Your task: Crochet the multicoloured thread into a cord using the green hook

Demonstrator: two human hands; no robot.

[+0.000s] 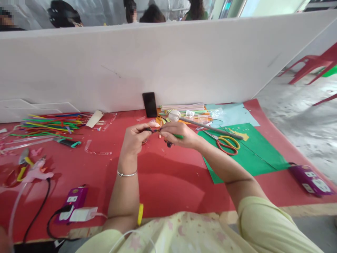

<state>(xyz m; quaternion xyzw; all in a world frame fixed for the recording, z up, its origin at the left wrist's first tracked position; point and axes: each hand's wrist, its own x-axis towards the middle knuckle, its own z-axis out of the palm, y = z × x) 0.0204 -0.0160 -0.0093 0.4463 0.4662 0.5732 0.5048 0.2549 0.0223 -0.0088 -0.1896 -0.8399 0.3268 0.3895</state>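
Note:
My left hand (134, 137) and my right hand (181, 135) are close together above the red tabletop. Between their fingertips they pinch a small, dark, multicoloured piece (156, 130); its exact kind is too small to make out. A green stem-like bit (178, 136) sticks out at my right fingers, and a dark lump (168, 143) hangs just below them. Just behind my right hand is a round white wrapped ball (174, 115). A long grey rod (207, 125) slants from it towards scissors (226, 144) with yellow and red handles.
A black phone (150, 104) leans against the white partition (168, 63). Coloured stems (52, 123) lie at the left, near a pink glue gun (39, 171) and pliers (23, 165). Purple power strips (75, 202) sit on both sides. Green sheet (252, 158) lies right.

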